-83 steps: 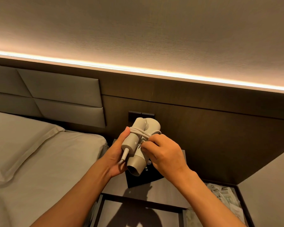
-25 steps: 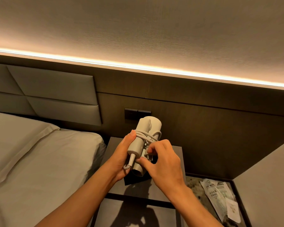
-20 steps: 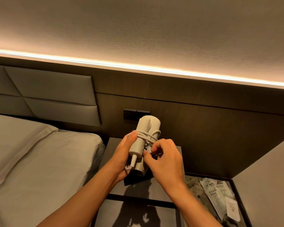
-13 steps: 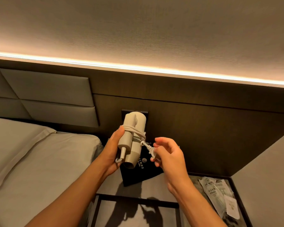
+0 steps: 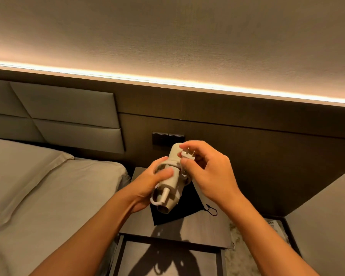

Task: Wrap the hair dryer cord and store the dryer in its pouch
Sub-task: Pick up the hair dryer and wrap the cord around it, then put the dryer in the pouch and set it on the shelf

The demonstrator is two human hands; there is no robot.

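While the left hand has its fingers clamped round the hair dryer, held up over the bench, the right hand pinches the plug w/ fingers together, cord wound on the body. Black pouch lies flat on the bench below, dryer not inside.

Your left hand holds the hair dryer above the nightstand; your right hand, just right of it, pinches the plug. The pouch lies on the nightstand beneath; the bed lies left, the wall switches behind.
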